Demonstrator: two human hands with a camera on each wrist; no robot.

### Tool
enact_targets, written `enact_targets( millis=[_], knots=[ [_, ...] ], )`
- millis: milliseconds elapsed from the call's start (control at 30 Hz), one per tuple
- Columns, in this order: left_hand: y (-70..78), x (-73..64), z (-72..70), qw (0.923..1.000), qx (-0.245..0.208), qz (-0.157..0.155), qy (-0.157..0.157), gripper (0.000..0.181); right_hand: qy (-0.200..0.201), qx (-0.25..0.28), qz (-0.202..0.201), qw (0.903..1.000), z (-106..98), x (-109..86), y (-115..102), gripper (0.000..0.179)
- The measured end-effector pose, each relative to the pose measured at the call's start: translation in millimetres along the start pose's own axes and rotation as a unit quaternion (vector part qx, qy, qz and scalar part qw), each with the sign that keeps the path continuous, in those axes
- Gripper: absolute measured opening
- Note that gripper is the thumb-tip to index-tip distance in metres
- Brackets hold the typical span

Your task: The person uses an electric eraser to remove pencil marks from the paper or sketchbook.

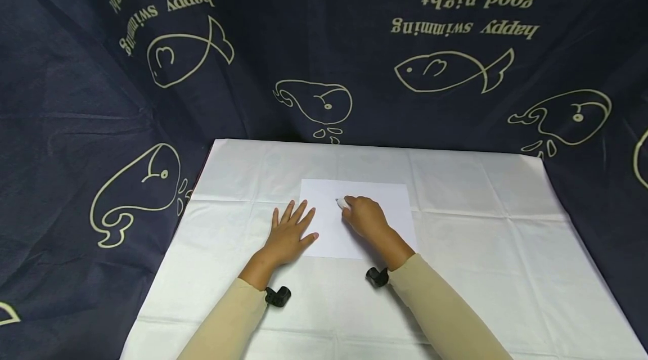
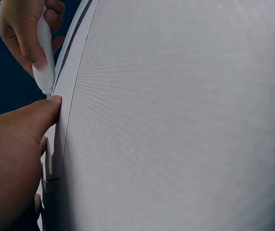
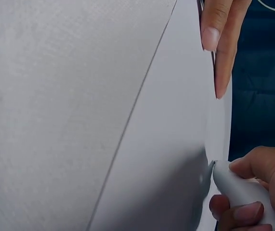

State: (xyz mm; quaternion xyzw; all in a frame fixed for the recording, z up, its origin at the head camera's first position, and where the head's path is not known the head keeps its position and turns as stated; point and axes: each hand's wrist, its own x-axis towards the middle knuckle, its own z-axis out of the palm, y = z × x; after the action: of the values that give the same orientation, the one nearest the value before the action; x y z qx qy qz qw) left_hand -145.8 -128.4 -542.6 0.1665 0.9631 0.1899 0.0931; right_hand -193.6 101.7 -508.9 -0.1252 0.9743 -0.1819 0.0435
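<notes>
A sheet of white paper point(image 1: 324, 242) lies on the white-covered table. My right hand point(image 1: 365, 216) grips a thick white pen point(image 1: 343, 203) with a narrow tip, thumb and fingers curled round its body. In the right wrist view, the pen point(image 3: 243, 190) has its tip right at the paper point(image 3: 171, 110). My left hand point(image 1: 289, 237) rests at the paper's left edge, fingers spread and straight, with the thumb on the sheet. The left wrist view shows the left thumb point(image 2: 45, 113) just below the tip of the pen point(image 2: 44, 53).
A creased white cloth point(image 1: 481, 270) covers the table. Behind and to the left hangs a dark blue curtain point(image 1: 314, 22) printed with fish, whales and lettering. Small black devices sit at my left wrist point(image 1: 278, 296) and right wrist point(image 1: 377, 277).
</notes>
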Motion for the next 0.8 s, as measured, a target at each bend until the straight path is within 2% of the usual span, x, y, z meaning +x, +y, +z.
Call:
enact_targets(
  millis=[233,433,633,800],
  knots=[
    [0.1,-0.3,-0.6,1.0,0.006,0.003,0.003,0.068,0.009,-0.013,0.018,0.9997,-1.9,0.2,0.1,0.039],
    [0.4,-0.6,-1.2,1.0,0.005,0.005,0.006,0.068,-0.002,-0.001,0.006,1.0,-1.6,0.0,0.2,0.04],
    [-0.5,-0.4,-0.4,1.0,0.005,0.006,0.005,0.068,0.01,-0.008,0.02,0.9997,-3.3,-0.7,4.5,0.04],
    [-1.2,-0.1,0.5,0.9999,0.007,0.006,0.007,0.067,0.003,-0.007,0.01,0.9999,-1.8,0.5,4.5,0.041]
  ],
)
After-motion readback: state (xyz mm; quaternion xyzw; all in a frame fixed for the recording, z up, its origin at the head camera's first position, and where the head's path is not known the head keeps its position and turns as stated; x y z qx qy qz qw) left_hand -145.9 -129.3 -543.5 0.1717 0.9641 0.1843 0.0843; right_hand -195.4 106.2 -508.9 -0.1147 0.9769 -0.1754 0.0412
